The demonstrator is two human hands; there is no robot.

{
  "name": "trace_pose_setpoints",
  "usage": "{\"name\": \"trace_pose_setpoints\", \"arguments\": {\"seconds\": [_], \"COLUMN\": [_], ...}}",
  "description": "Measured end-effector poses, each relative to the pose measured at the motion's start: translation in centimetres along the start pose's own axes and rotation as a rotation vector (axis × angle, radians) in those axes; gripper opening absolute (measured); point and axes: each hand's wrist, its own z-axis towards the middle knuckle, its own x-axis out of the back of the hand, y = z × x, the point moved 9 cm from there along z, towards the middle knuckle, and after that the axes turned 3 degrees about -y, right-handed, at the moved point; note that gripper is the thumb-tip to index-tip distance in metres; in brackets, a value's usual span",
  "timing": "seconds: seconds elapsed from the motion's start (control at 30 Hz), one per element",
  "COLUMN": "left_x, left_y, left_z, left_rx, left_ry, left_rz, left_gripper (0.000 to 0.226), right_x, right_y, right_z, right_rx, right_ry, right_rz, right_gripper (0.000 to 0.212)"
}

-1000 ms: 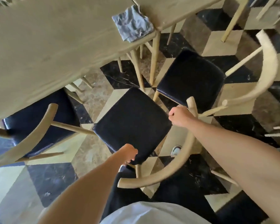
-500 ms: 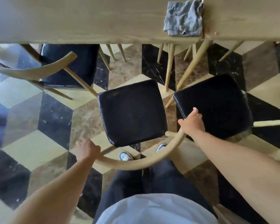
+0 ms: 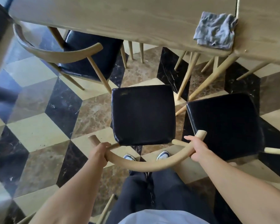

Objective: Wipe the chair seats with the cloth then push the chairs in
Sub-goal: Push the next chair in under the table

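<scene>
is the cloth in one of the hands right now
No, the grey cloth lies on the table, while the left hand and right hand grip the chair's curved backrest.

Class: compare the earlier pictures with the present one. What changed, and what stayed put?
The left hand moved off the seat's near edge and took hold of the chair backrest. The right hand kept gripping it. The cloth stayed on the table.
</scene>
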Motion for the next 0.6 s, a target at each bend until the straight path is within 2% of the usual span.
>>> {"name": "trace_pose_setpoints", "arguments": {"seconds": [0.1,0.23,0.4,0.6], "left_x": [-0.6,-1.1,-2.4,-5.0], "left_y": [0.0,0.7,4.8,10.6], "left_z": [0.7,0.0,-1.5,-2.7], "left_rx": [0.006,0.008,-0.036,-0.17], "left_ry": [-0.063,-0.142,-0.193,-0.171], "left_rz": [-0.022,-0.006,0.015,-0.034], "left_gripper": [0.022,0.014,0.01,0.025], "right_x": [-0.3,-0.4,-1.7,-1.8], "right_y": [0.0,-0.8,-4.0,-7.2], "right_z": [0.2,-0.8,-2.3,-2.2], "right_rx": [0.027,0.048,0.098,0.112], "right_ry": [-0.031,-0.03,-0.05,-0.069], "right_rz": [0.062,0.026,0.06,0.097], "right_gripper": [0.063,0.059,0.05,0.052]}}
